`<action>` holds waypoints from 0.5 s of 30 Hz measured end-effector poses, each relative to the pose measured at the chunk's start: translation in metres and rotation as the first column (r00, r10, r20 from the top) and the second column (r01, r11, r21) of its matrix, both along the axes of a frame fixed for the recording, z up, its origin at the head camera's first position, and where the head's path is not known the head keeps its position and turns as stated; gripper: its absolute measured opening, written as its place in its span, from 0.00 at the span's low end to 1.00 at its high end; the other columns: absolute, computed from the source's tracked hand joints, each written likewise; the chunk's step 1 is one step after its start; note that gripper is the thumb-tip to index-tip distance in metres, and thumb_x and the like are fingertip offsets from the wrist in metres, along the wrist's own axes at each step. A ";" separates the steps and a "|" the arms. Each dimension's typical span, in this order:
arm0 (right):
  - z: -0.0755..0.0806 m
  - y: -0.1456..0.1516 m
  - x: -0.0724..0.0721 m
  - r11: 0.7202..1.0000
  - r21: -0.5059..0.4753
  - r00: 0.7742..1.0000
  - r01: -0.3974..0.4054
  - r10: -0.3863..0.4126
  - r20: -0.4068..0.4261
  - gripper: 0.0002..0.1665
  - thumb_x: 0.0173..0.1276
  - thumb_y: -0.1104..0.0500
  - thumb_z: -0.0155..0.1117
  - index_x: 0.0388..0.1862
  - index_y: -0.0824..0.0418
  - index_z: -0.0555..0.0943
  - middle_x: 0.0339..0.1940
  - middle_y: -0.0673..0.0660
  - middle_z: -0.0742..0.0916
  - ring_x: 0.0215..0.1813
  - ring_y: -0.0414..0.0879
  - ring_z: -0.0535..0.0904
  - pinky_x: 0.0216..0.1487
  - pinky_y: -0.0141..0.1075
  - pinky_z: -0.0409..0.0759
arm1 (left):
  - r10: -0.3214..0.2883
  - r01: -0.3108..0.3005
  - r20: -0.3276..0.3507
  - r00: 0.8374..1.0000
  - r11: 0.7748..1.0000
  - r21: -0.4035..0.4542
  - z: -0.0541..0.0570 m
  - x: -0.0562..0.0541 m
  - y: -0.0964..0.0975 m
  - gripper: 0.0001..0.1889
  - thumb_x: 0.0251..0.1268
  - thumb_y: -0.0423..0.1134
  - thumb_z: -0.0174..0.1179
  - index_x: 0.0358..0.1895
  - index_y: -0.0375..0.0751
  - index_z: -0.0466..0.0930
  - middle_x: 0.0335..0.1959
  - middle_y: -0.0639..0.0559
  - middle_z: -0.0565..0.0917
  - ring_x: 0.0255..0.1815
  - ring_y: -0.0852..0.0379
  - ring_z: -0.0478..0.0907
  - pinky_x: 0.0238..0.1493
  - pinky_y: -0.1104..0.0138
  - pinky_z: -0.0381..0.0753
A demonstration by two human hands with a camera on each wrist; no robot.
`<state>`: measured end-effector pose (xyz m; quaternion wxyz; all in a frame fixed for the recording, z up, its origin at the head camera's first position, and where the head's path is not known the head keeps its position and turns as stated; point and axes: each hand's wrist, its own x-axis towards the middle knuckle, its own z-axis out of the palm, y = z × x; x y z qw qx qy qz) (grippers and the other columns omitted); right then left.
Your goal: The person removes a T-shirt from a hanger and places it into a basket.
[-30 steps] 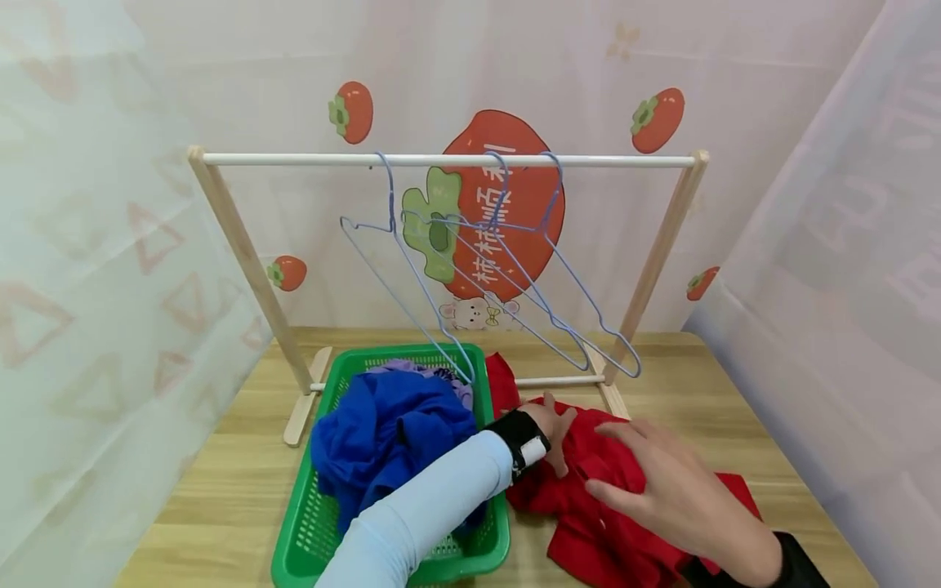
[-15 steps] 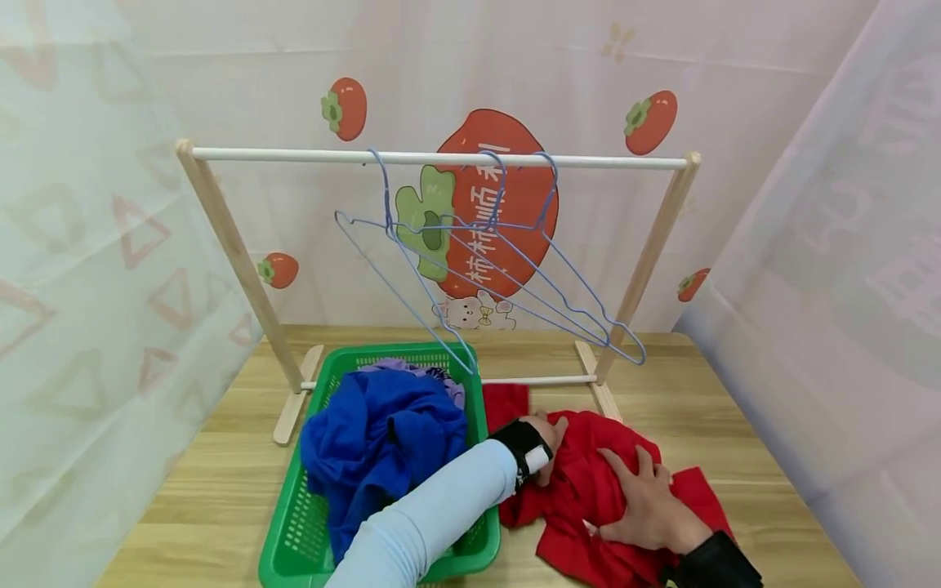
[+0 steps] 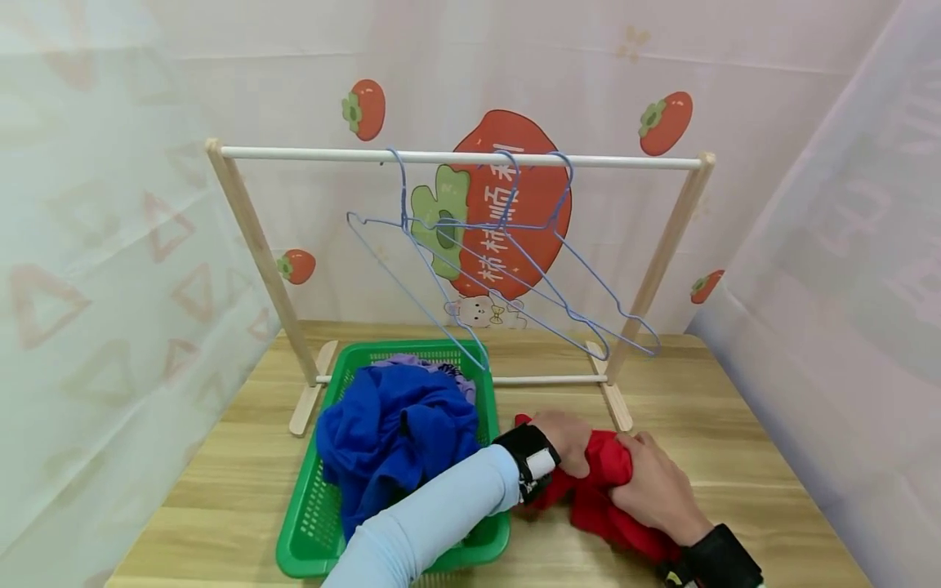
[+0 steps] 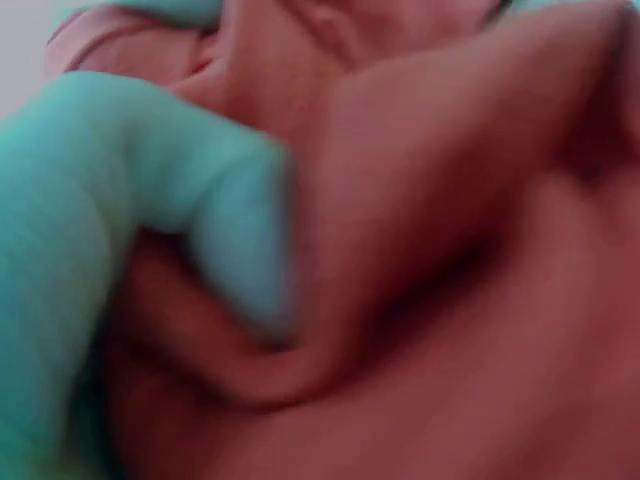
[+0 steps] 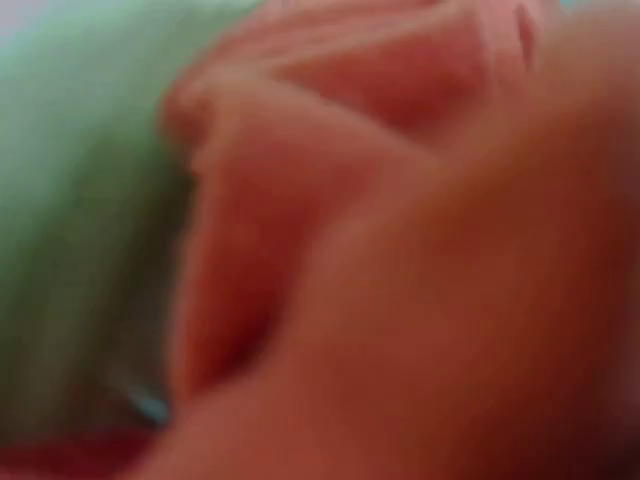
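A red garment (image 3: 608, 464) lies bunched on the wooden table, right of the green basket. My left hand (image 3: 564, 439) grips its left part, fingers curled into the cloth. Opposite, my right hand (image 3: 657, 490) holds the gathered right side. Folds of the red cloth (image 4: 470, 270) fill the left wrist view, where the thumb (image 4: 240, 230) bends over them. In the right wrist view the cloth (image 5: 300, 200) is blurred and close to the camera. Much of the garment is hidden under both hands.
The green basket (image 3: 294, 523) holds a blue garment (image 3: 400, 425) and a purple patterned one (image 3: 463, 382). Behind stands a wooden rack with a white rail (image 3: 309, 153). Three blue wire hangers (image 3: 403, 192) hang from it, their lower ends reaching down near the basket and the hands.
Both hands have closed on the red garment, which was spread wider before and is now gathered into a smaller bunch. Its part by the rack's lower bar has been drawn in.
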<state>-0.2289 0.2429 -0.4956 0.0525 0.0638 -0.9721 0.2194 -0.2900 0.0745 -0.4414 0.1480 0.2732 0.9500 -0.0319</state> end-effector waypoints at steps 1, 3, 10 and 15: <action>0.006 -0.001 -0.001 1.000 -0.008 0.999 0.002 -0.002 -0.036 0.38 0.42 0.61 0.74 0.59 0.62 0.82 0.46 0.59 0.84 0.38 0.48 0.79 0.33 0.43 0.76 | -0.009 0.009 -0.040 0.999 1.000 0.014 0.001 -0.002 0.000 0.10 0.57 0.49 0.68 0.25 0.52 0.78 0.31 0.59 0.83 0.30 0.61 0.77 0.32 0.63 0.78; 0.018 -0.003 0.000 1.000 -0.030 0.995 0.005 -0.008 -0.101 0.35 0.41 0.62 0.73 0.56 0.61 0.84 0.46 0.58 0.85 0.39 0.49 0.80 0.34 0.43 0.76 | -0.011 0.015 -0.109 0.994 0.999 0.036 0.007 -0.001 -0.001 0.10 0.55 0.51 0.69 0.25 0.54 0.78 0.30 0.60 0.83 0.29 0.62 0.77 0.29 0.62 0.78; 0.059 -0.023 0.007 0.997 -0.067 0.972 -0.040 0.023 -0.233 0.28 0.39 0.64 0.74 0.46 0.57 0.86 0.41 0.55 0.86 0.35 0.47 0.78 0.33 0.41 0.74 | 0.079 -0.054 -0.168 0.983 0.987 0.149 0.043 0.021 -0.029 0.12 0.54 0.51 0.71 0.25 0.54 0.77 0.25 0.60 0.78 0.25 0.62 0.74 0.19 0.64 0.74; 0.085 -0.050 0.015 0.989 -0.079 0.938 -0.125 0.092 -0.333 0.27 0.37 0.63 0.79 0.42 0.53 0.85 0.37 0.50 0.84 0.33 0.41 0.76 0.32 0.38 0.73 | 0.133 -0.080 -0.165 0.977 0.951 0.297 0.065 0.042 -0.068 0.12 0.54 0.47 0.71 0.25 0.54 0.75 0.20 0.59 0.77 0.21 0.58 0.74 0.19 0.64 0.72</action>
